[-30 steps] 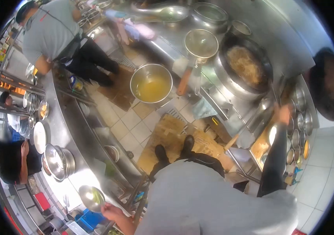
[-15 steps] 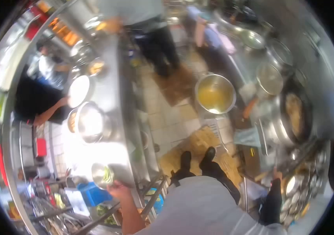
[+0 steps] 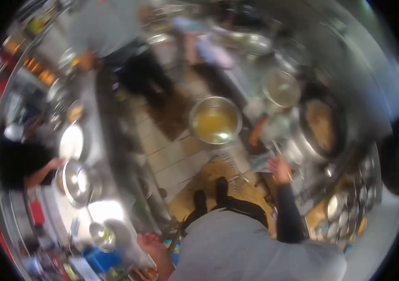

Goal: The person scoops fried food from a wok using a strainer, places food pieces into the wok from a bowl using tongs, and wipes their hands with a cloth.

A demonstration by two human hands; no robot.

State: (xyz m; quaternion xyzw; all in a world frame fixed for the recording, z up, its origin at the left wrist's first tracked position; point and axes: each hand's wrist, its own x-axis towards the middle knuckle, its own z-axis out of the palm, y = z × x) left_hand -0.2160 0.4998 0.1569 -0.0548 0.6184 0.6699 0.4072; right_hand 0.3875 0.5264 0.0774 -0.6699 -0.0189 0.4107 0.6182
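Observation:
My left hand [image 3: 150,244] is beside the steel counter's edge, fingers loosely bent and apart, with nothing visible in them. A small metal bowl [image 3: 97,232] with green strips of vegetable [image 3: 108,235] stands on the counter to its left, separate from the hand. My right hand [image 3: 280,169] reaches over the stove side, its fingers around the lower part of a thin metal handle [image 3: 276,147]; blur hides the exact grip. Just beyond is a large wok [image 3: 342,124] with tan-brown contents [image 3: 320,124]. What the handle belongs to is unclear.
A steel pot of yellow liquid [image 3: 216,120] stands ahead. A round strainer [image 3: 281,89] sits by the wok. Another person in grey [image 3: 106,23] stands farther up the aisle. Across the counter, a person's hand [image 3: 55,164] is near a steel bowl [image 3: 76,182] and a white plate [image 3: 71,142].
The view has shifted, moving most things left. My left hand has come away from the bowl of green strips. My right hand has moved forward from low beside the stove to the metal handle.

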